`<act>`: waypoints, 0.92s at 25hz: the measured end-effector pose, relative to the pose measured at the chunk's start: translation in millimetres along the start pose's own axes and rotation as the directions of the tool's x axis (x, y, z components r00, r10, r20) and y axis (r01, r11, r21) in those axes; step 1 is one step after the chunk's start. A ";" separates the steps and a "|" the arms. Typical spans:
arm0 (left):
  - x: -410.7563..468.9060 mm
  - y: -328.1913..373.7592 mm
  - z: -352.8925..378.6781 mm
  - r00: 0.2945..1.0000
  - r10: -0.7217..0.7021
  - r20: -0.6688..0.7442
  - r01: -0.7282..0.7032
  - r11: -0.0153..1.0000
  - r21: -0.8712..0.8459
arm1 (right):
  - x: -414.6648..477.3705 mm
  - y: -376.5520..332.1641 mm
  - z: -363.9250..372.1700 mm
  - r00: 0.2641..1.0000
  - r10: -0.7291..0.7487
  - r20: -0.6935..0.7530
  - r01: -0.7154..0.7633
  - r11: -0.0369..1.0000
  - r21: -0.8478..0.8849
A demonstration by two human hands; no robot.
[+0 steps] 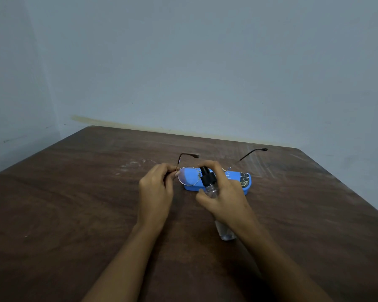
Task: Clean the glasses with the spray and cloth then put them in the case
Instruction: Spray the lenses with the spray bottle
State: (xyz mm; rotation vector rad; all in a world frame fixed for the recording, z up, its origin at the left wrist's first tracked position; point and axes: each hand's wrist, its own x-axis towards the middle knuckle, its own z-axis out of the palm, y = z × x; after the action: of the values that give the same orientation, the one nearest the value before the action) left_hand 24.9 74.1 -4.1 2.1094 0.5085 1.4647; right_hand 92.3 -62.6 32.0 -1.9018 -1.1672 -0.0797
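My left hand pinches the thin-framed glasses at their left hinge and holds them above the table, temples unfolded and pointing away from me. My right hand grips a small clear spray bottle with a black nozzle. The nozzle sits right against the middle of the frame, and a finger rests on top of it. Just behind the glasses, a closed blue case lies on the table. No cloth is in view.
A small clear cap or container stands on the brown wooden table under my right wrist. The table's far edge meets a pale blue wall, and its right corner is cut at an angle.
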 end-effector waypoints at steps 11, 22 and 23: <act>3.1 -1.2 -1.4 0.993 -0.076 -0.088 0.075 0.997 -0.013 | -0.6 16.1 -12.5 0.983 0.132 -0.129 -0.131 0.991 0.013; 1.8 -1.2 -4.2 0.994 -0.075 -0.082 0.075 0.997 -0.003 | -3.5 11.6 -16.0 0.973 0.164 -0.162 -0.154 0.985 0.073; 1.8 -1.1 -4.1 0.994 -0.075 -0.083 0.075 0.997 -0.001 | -3.5 11.9 -16.1 0.974 0.161 -0.160 -0.151 0.986 0.073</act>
State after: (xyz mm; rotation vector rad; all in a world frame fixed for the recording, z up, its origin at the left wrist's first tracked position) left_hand 21.8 76.8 -2.3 2.0153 0.6138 1.5145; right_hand 105.1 -78.3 32.6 -1.8881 -0.8971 -0.1124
